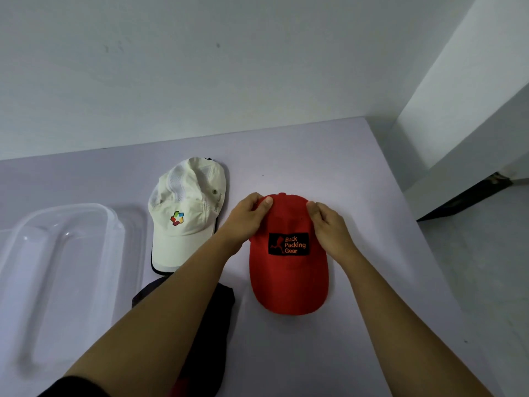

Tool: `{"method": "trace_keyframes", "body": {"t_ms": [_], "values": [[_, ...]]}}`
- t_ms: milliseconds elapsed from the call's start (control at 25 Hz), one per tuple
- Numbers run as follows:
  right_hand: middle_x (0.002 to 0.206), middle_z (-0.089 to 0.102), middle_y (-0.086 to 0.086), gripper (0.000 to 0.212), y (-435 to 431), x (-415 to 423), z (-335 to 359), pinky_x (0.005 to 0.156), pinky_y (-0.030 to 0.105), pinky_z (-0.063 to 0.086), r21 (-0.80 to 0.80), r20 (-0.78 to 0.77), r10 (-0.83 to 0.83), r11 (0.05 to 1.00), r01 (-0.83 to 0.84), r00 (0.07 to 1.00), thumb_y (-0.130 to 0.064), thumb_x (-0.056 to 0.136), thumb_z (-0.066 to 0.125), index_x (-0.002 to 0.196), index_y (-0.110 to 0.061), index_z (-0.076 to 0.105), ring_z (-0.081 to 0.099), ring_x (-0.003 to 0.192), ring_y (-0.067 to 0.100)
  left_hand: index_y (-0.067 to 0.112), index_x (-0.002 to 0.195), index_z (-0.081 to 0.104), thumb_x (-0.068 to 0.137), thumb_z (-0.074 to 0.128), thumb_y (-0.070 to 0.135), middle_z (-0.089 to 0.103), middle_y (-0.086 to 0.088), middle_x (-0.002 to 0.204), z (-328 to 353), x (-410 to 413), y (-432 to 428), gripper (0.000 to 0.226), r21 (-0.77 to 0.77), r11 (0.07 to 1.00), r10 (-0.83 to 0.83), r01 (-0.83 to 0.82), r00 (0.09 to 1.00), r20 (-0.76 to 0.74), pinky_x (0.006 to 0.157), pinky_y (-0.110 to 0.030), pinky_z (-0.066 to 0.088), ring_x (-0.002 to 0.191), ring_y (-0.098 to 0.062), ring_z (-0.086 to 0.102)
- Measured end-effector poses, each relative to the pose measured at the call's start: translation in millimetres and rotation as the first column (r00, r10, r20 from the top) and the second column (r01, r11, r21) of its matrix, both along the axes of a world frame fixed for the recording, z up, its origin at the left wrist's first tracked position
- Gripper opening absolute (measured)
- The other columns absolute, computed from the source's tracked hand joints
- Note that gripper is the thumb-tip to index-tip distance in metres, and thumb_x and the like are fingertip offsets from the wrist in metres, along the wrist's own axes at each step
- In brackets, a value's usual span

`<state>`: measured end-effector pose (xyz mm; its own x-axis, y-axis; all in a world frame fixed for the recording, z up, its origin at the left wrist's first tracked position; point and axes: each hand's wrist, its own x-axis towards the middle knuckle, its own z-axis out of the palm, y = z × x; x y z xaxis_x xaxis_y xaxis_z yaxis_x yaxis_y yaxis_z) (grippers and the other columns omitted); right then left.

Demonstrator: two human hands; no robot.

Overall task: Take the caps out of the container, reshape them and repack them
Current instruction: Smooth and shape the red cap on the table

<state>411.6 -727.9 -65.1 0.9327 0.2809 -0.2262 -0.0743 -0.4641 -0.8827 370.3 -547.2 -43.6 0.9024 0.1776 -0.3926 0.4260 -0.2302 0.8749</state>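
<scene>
Though clear-walled, container (pixel 86 208), contents uncertain; left hand (pixel 248 214) and right hand (pixel 329 224) in pinch-grip on red cap (pixel 289 285)

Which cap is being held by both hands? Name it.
The red cap with the black Back Packing Gear patch: left hand and right hand pinch its crown. The white cap and the dark cap lie unheld.

Both hands (pixel 249 216) (pixel 329 224) pinch the red cap's (pixel 289 279) crown on the table (pixel 372 173).
</scene>
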Motion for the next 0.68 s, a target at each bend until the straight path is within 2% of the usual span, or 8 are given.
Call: {"method": "trace_keyframes", "body": {"t_ms": [120,200,320,400,440,520,600,680], "values": [[0.068,0.047,0.006,0.064,2.7,-6.8,-5.0,0.064,0.035,0.038,0.004,-0.006,-0.043,0.999,0.043,0.999,-0.059,0.087,0.029,0.082,0.002,0.049,0.043,0.063,0.015,0.017,0.076,0.046,0.097,0.041,0.039,0.038,0.007,0.067,-2.8,0.3,-7.8,0.031,0.022,0.998,0.052,-0.054,0.997,0.048,0.061,-0.027,0.030,0.064,-0.011,0.035],[0.082,0.062,0.009,0.059,5.9,-11.9,-9.0,0.075,0.034,0.046,0.062,-0.060,-0.132,0.989,0.135,0.990,-0.053,0.093,0.027,0.091,-0.003,0.057,0.056,0.074,0.017,0.013,0.079,0.047,0.098,0.039,0.041,0.038,0.008,0.066,-3.2,-2.4,-13.8,0.034,0.083,0.993,0.072,-0.079,0.994,0.081,0.060,-0.026,0.031,0.062,-0.010,0.035],[0.093,0.067,0.023,0.070,15.0,-15.2,-9.0,0.082,0.039,0.052,0.133,-0.155,-0.256,0.952,0.277,0.954,-0.056,0.094,0.021,0.093,0.003,0.060,0.065,0.086,0.029,0.015,0.073,0.044,0.098,0.040,0.041,0.037,0.008,0.062,-4.3,-3.3,-18.3,0.037,0.045,0.988,0.140,-0.147,0.982,0.126,0.058,-0.025,0.032,0.059,-0.009,0.036],[0.086,0.066,0.022,0.074,18.1,-16.2,-3.2,0.077,0.033,0.053,0.205,-0.252,-0.235,0.935,0.289,0.939,-0.056,0.094,0.019,0.092,0.004,0.061,0.066,0.079,0.023,0.016,0.069,0.040,0.097,0.040,0.043,0.034,0.006,0.059,-2.7,-1.0,-17.8,0.039,-0.033,0.981,0.192,-0.189,0.969,0.159,0.057,-0.032,0.033,0.056,-0.011,0.034],[0.082,0.067,0.016,0.072,17.9,-16.4,1.0,0.074,0.028,0.053,0.232,-0.300,-0.205,0.932,0.279,0.932,-0.055,0.094,0.018,0.091,0.001,0.063,0.065,0.076,0.017,0.017,0.068,0.039,0.097,0.040,0.043,0.032,0.006,0.058,-1.5,0.8,-15.8,0.039,-0.048,0.980,0.200,-0.195,0.965,0.170,0.055,-0.033,0.032,0.055,-0.011,0.033],[0.079,0.065,0.005,0.071,15.3,-13.8,8.9,0.072,0.023,0.050,0.228,-0.344,-0.137,0.948,0.224,0.929,-0.056,0.094,0.017,0.091,-0.003,0.065,0.062,0.074,0.012,0.018,0.065,0.036,0.097,0.042,0.040,0.030,0.006,0.056,2.5,3.7,-10.9,0.040,-0.040,0.984,0.176,-0.171,0.965,0.192,0.050,-0.028,0.030,0.051,-0.009,0.031],[0.067,0.055,0.004,0.074,13.7,-8.9,13.1,0.065,0.024,0.044,0.143,-0.275,-0.079,0.982,0.122,0.958,-0.057,0.093,0.016,0.073,0.000,0.058,0.054,0.063,0.014,0.018,0.064,0.034,0.098,0.042,0.038,0.029,0.006,0.055,7.0,6.2,-5.0,0.040,0.001,0.990,0.136,-0.139,0.968,0.209,0.046,-0.020,0.028,0.048,-0.005,0.029],[0.054,0.038,0.000,0.063,13.7,-2.6,15.3,0.055,0.027,0.034,0.013,-0.151,-0.055,0.998,0.058,0.987,-0.059,0.093,0.016,0.056,-0.012,0.036,0.039,0.051,0.012,0.017,0.064,0.034,0.098,0.042,0.038,0.029,0.007,0.056,5.4,8.6,0.6,0.040,0.072,0.990,0.106,-0.124,0.972,0.211,0.045,-0.017,0.028,0.048,-0.005,0.029]]}}
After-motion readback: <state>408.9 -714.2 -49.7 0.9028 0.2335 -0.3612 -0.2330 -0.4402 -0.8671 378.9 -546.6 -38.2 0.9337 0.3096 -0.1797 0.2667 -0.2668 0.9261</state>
